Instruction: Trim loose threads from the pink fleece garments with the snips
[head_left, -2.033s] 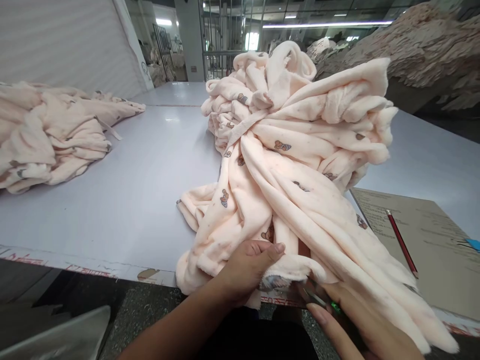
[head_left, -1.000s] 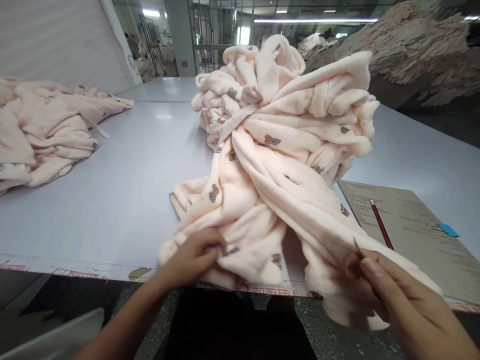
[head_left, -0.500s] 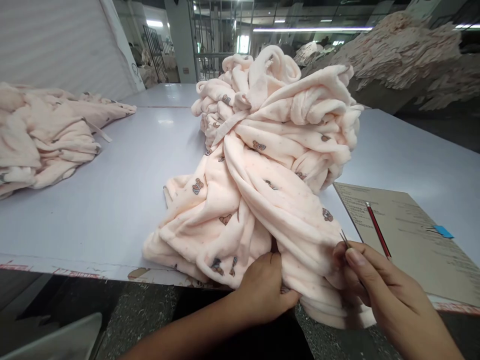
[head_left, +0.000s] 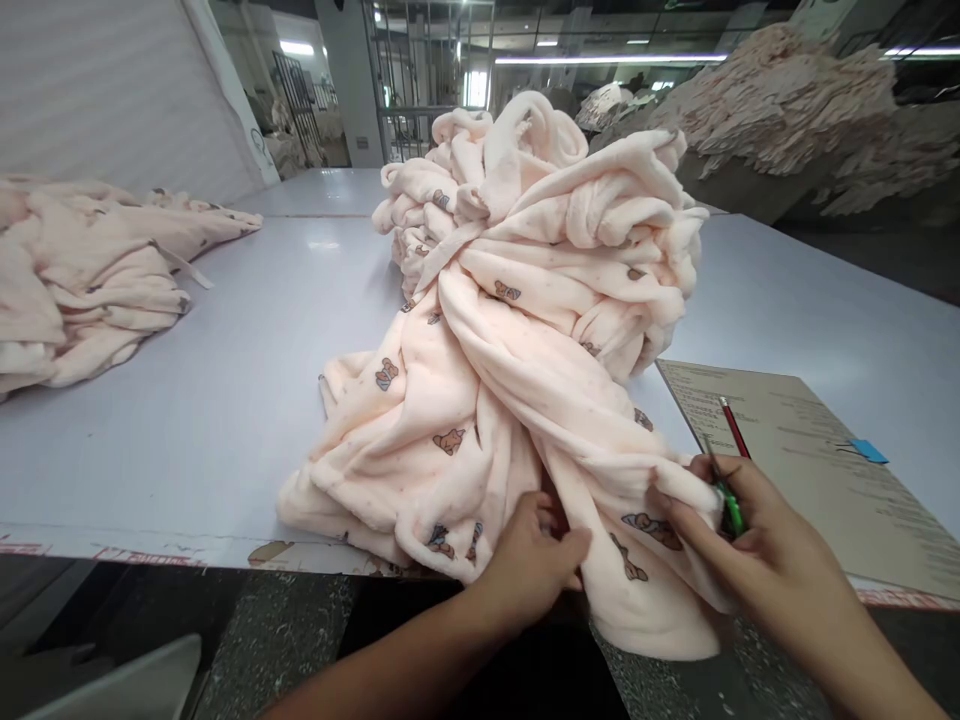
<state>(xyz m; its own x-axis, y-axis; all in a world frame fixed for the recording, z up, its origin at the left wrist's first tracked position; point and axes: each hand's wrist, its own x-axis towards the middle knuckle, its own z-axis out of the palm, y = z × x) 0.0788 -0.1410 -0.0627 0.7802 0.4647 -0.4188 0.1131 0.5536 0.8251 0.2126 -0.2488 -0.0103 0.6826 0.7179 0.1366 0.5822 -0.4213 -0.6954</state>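
Note:
A large bundle of pale pink fleece [head_left: 517, 350] printed with small bears lies on the table, its lower end hanging over the front edge. My left hand [head_left: 529, 555] is at this lower end, beside a dark gap between two folds. Its fingers are loosely bent, with the thumb apart from them and touching the fleece. My right hand [head_left: 757, 530] is closed and pinches a raised fold on the right side. In the same hand are small thread snips with a green handle [head_left: 731, 510], their thin blades pointing up. The fingertips behind the fold are hidden.
A second heap of pink fleece [head_left: 82, 280] lies on the left of the white table [head_left: 225, 430]. A printed cardboard sheet [head_left: 825, 480] with a red pencil [head_left: 735, 427] and a blue tag [head_left: 868, 451] is on the right. More piled fabric [head_left: 787, 100] stands behind.
My right hand has come onto the fleece and lifted a fold, uncovering more bear prints. The snips' green handle now shows. My left hand's fingers have loosened, and the view has shifted slightly.

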